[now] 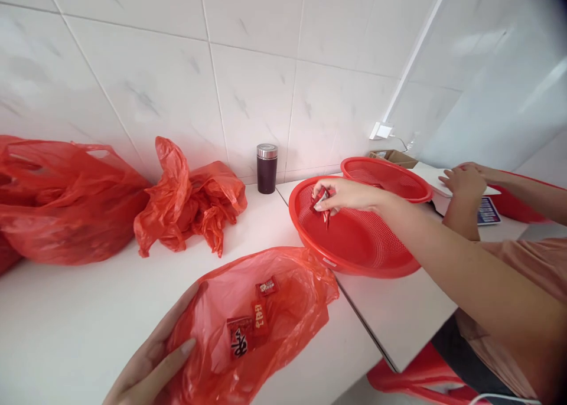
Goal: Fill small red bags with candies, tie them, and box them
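Observation:
My left hand [163,358] is closed on the near left rim of a thin red plastic bag [287,334], thumb inside and fingers outside. The bag's mouth gapes, and inside lie a red-and-black snack packet [240,337], a red packet with yellow print [259,316] and a small red packet with pale print [266,287]. My right hand [332,195] is over a red perforated plastic basket [354,268], pinching small red packets [326,207]; their exact number is unclear. The bag's far right end touches the basket's near rim.
Bulging red bag [66,216] and crumpled red bag [190,204] sit at left. A dark tumbler [266,170] stands by the tiled wall. Beyond are another red basket [385,177], a cardboard box [398,158] and a scale [488,211]. A co-worker's hands [467,180] rest there.

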The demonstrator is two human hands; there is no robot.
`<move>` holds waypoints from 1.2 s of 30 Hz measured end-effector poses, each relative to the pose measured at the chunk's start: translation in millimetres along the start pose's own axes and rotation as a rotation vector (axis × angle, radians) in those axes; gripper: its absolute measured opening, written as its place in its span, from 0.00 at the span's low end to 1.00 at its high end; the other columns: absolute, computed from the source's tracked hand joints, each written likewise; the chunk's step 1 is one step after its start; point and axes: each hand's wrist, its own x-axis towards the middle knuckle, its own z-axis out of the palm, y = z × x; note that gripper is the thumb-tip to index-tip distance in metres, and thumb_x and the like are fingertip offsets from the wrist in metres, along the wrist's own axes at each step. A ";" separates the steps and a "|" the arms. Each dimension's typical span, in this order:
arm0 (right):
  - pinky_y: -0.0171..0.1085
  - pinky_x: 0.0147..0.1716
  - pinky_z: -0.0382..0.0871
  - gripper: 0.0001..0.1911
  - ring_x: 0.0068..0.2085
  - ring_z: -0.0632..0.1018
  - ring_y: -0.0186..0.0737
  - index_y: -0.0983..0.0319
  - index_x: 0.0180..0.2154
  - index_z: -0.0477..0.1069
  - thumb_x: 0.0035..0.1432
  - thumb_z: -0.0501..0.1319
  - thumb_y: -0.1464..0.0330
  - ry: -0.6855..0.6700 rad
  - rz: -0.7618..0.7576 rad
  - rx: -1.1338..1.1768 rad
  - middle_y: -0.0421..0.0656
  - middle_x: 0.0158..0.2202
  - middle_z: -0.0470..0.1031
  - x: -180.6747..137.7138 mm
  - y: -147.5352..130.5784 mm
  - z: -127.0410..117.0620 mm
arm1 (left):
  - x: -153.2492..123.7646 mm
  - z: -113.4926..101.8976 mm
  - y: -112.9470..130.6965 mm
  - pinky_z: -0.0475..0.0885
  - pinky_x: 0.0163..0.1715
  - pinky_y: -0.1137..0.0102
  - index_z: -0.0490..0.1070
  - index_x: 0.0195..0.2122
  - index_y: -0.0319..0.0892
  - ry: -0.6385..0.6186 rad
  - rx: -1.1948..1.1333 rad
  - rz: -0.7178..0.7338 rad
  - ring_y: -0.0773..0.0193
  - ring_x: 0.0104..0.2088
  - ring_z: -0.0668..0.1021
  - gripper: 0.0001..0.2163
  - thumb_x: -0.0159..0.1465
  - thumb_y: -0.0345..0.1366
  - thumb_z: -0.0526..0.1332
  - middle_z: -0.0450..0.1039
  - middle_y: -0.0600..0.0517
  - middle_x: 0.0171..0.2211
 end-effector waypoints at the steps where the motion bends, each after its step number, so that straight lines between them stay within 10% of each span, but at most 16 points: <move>1: 0.33 0.33 0.69 0.08 0.30 0.78 0.29 0.66 0.36 0.72 0.57 0.60 0.66 -0.147 -0.012 0.022 0.39 0.37 0.76 -3.0 -9.4 7.4 | -1.2 3.2 0.9 0.76 0.48 0.67 0.59 0.63 0.62 0.000 0.012 0.014 0.47 0.62 0.66 0.32 0.59 0.39 0.65 0.59 0.60 0.66; 5: 0.33 0.33 0.71 0.12 0.33 0.76 0.33 0.60 0.38 0.67 0.51 0.66 0.71 -0.662 -0.170 0.004 0.39 0.36 0.73 -29.4 -40.1 65.8 | -5.5 13.6 3.3 0.76 0.48 0.67 0.58 0.64 0.59 -0.019 0.040 0.065 0.46 0.60 0.68 0.31 0.60 0.39 0.64 0.60 0.55 0.65; 8: 0.32 0.34 0.66 0.09 0.39 0.72 0.36 0.60 0.34 0.67 0.51 0.66 0.70 -0.778 -0.269 -0.352 0.40 0.38 0.69 -46.8 -40.8 114.2 | -8.8 14.4 2.8 0.77 0.46 0.67 0.57 0.65 0.58 -0.021 0.066 0.086 0.46 0.58 0.71 0.32 0.61 0.39 0.64 0.61 0.53 0.65; 21: 0.34 0.24 0.58 0.12 0.28 0.70 0.36 0.59 0.33 0.64 0.59 0.57 0.57 -0.620 -0.026 -0.652 0.43 0.34 0.71 -55.3 -6.4 117.9 | -15.4 -1.1 -4.2 0.76 0.47 0.69 0.58 0.65 0.59 -0.016 0.091 0.130 0.50 0.59 0.71 0.31 0.61 0.38 0.64 0.59 0.56 0.66; 36: 0.37 0.38 0.64 0.06 0.40 0.76 0.40 0.61 0.38 0.71 0.63 0.57 0.66 -0.267 -0.362 -0.615 0.43 0.38 0.77 -98.2 24.0 159.4 | -22.6 2.7 -8.6 0.76 0.44 0.70 0.58 0.64 0.59 0.158 0.277 0.273 0.49 0.59 0.70 0.32 0.59 0.44 0.66 0.58 0.53 0.66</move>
